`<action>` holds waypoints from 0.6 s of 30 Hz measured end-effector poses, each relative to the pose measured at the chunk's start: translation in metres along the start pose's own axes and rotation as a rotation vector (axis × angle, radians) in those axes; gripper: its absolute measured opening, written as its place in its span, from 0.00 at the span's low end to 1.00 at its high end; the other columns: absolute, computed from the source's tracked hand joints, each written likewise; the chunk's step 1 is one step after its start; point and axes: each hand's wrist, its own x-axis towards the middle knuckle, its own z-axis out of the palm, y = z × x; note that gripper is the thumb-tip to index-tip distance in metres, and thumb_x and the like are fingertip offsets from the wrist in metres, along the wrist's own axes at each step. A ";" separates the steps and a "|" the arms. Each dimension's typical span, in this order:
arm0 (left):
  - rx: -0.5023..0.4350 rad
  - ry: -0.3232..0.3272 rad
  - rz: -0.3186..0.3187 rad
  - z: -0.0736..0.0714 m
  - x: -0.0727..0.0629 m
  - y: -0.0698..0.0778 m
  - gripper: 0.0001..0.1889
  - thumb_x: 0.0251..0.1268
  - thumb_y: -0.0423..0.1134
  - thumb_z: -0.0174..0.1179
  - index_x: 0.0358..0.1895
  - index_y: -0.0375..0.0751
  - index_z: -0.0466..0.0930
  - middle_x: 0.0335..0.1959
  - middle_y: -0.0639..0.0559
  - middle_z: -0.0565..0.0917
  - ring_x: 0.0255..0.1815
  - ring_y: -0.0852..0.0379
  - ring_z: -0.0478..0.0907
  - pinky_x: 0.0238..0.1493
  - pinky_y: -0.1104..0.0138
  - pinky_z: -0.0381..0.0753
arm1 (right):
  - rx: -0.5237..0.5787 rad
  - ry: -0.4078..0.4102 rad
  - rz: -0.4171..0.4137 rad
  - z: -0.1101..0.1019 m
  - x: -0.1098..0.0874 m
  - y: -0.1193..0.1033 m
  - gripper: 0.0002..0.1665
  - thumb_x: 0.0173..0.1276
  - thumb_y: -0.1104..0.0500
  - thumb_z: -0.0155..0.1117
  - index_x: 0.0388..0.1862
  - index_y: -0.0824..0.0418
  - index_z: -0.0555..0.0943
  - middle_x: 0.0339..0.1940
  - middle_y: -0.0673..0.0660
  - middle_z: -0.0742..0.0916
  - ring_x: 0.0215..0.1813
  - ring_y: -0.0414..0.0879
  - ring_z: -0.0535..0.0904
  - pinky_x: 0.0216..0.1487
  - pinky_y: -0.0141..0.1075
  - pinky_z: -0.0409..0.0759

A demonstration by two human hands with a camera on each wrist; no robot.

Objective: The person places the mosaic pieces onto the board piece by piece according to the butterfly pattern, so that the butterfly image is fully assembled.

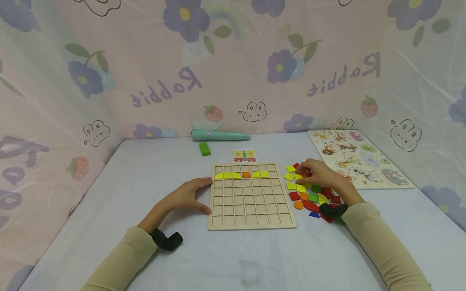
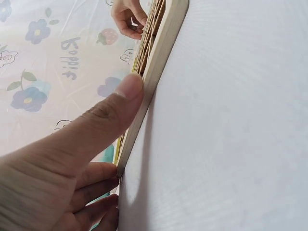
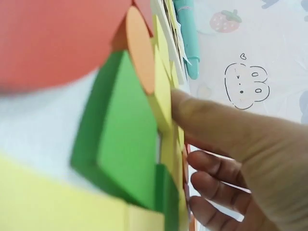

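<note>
My left hand (image 1: 189,196) rests at the left edge of a wooden grid board (image 1: 251,228), with thumb and fingertips touching the rim. In the left wrist view the thumb (image 2: 106,115) lies along the board's side (image 2: 156,62). On the board, one upper row holds yellow pieces (image 1: 227,175) and an orange disc (image 1: 246,174). My right hand (image 1: 317,173) is over a pile of coloured pieces right of the board. In the right wrist view its thumb tip (image 3: 185,106) is at the yellow pieces (image 3: 163,91); no held piece shows, and the index fingertip is hidden.
A small butterfly pattern card (image 1: 244,155) lies behind the board. Farther back are a green block (image 1: 204,149) and a teal pen-shaped object (image 1: 222,136). An animal picture board (image 1: 349,155) lies at the back right. Patterned curtains (image 1: 233,81) surround the table.
</note>
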 end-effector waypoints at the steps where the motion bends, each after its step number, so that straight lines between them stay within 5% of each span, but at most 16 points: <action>1: 0.001 0.000 0.000 0.000 0.000 0.000 0.52 0.39 0.57 0.73 0.69 0.38 0.61 0.69 0.44 0.63 0.71 0.44 0.57 0.68 0.50 0.58 | -0.007 0.000 0.001 0.000 0.000 0.000 0.18 0.55 0.51 0.72 0.40 0.59 0.82 0.35 0.52 0.78 0.36 0.46 0.71 0.41 0.38 0.75; 11: -0.016 -0.015 -0.034 -0.001 0.000 0.003 0.51 0.39 0.56 0.74 0.69 0.39 0.61 0.70 0.45 0.63 0.71 0.44 0.56 0.69 0.50 0.57 | 0.035 0.079 -0.132 -0.003 0.008 -0.018 0.14 0.56 0.64 0.69 0.43 0.65 0.81 0.36 0.55 0.83 0.36 0.48 0.76 0.37 0.36 0.79; 18: -0.012 -0.018 -0.030 -0.001 0.001 0.003 0.51 0.39 0.57 0.74 0.69 0.39 0.61 0.70 0.45 0.63 0.71 0.44 0.55 0.69 0.50 0.56 | 0.047 0.094 -0.171 0.005 0.026 -0.040 0.14 0.56 0.64 0.69 0.42 0.64 0.82 0.33 0.53 0.82 0.33 0.45 0.74 0.35 0.33 0.77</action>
